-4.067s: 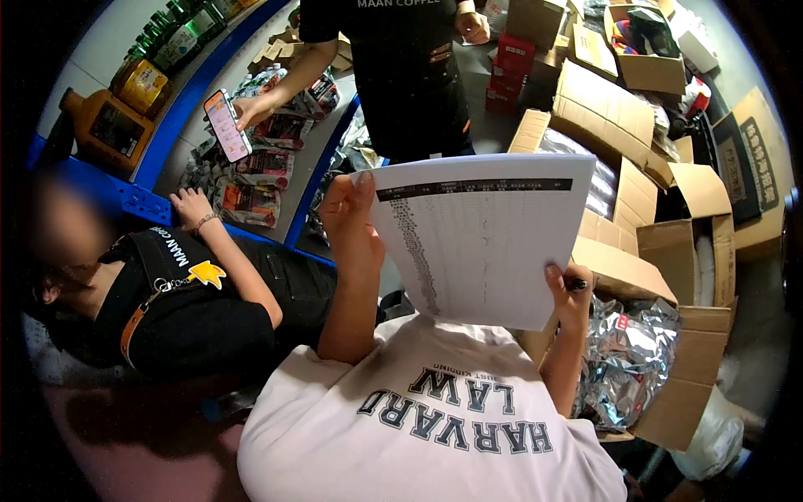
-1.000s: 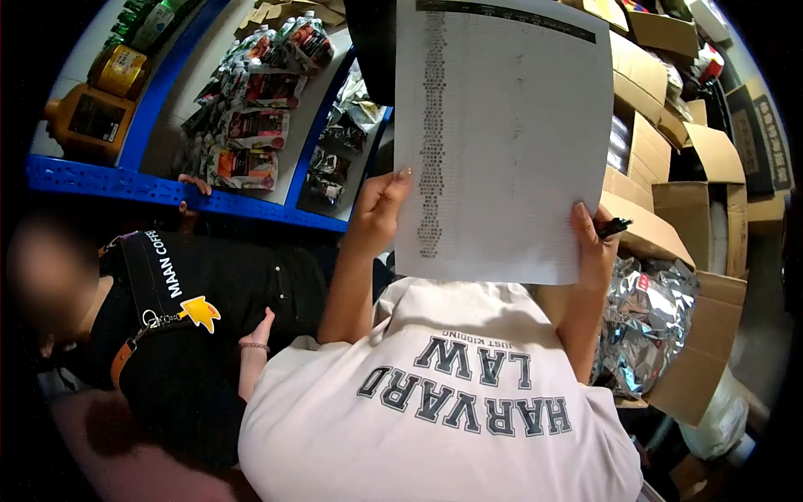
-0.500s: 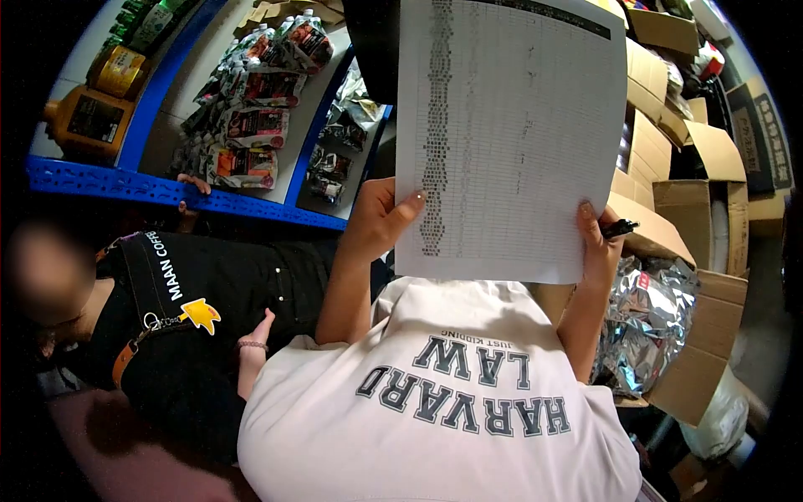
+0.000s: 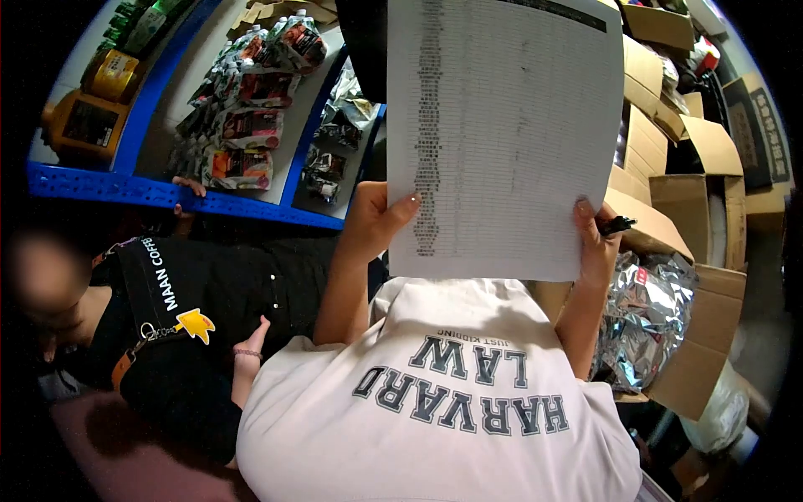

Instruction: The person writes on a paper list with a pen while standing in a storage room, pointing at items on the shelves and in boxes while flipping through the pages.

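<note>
A white printed sheet of paper [image 4: 502, 151], covered with rows of small text in a table, is held up in front of my chest. My left hand [image 4: 376, 219] is closed on its lower left edge, thumb on the printed side and fingers behind. On the opposite edge, my right hand [image 4: 595, 243] pinches the paper with the thumb in front. A black pen [image 4: 617, 224] sticks out to the right from that same hand. The print is too small to read.
At left, a person in a black apron [image 4: 217, 293] stands close, one hand [image 4: 191, 188] at the blue shelf edge [image 4: 242, 207]. Several pouches [image 4: 251, 125] and bottles [image 4: 88, 121] sit on the shelves. Open cardboard boxes [image 4: 703, 192] and silver foil bags [image 4: 640, 318] are at right.
The paper and both hands have shifted slightly left in view, and the sheet looks a little more curved. My grip on the paper and pen is the same.
</note>
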A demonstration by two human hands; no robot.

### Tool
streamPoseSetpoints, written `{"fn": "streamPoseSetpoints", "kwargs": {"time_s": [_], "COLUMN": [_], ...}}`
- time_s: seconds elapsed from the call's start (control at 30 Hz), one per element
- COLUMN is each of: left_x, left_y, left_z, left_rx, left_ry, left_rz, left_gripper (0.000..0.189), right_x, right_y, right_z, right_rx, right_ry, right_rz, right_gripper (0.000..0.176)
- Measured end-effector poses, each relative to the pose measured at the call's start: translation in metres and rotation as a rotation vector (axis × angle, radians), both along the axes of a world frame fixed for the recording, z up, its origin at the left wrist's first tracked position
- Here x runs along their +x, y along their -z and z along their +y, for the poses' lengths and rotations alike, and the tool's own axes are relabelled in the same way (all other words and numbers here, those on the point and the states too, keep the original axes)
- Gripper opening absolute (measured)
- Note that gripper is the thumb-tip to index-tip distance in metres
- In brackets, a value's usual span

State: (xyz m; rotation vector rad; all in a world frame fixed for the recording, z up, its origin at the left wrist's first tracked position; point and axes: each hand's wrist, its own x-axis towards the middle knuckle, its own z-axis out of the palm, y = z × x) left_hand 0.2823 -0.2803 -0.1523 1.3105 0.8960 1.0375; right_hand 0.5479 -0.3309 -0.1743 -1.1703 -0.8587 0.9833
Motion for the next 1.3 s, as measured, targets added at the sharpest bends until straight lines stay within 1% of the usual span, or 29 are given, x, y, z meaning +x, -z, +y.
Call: {"fn": "streamPoseSetpoints", "kwargs": {"time_s": [0.2, 0.3, 0.4, 0.5, 0.9, 1.3], "left_x": [-0.004, 0.002, -0.001, -0.007, -0.007, -0.006], "left_y": [0.001, -0.007, -0.004, 0.002, 0.003, 0.006], "left_z": [0.002, 0.000, 0.002, 0.005, 0.010, 0.012], "left_rx": [-0.038, -0.072, -0.092, -0.062, -0.006, -0.031], "left_ry": [0.038, -0.004, 0.015, 0.078, 0.081, 0.071], "left_rz": [-0.018, -0.065, -0.080, -0.062, -0.077, -0.056], "left_gripper": [0.026, 0.024, 0.023, 0.022, 0.018, 0.019], "right_x": [-0.002, -0.003, -0.004, -0.002, -0.006, -0.006], "right_y": [-0.004, -0.004, -0.003, -0.001, -0.003, 0.000], "right_z": [0.002, 0.004, 0.004, 0.004, 0.006, 0.008], "right_rx": [-0.016, 0.001, 0.021, 0.020, -0.016, -0.014], "right_ry": [-0.008, -0.002, -0.005, -0.016, 0.029, 0.029], "right_rz": [0.010, 0.002, 0.016, 0.034, 0.010, -0.003], "right_gripper": [0.030, 0.029, 0.027, 0.026, 0.028, 0.028]}}
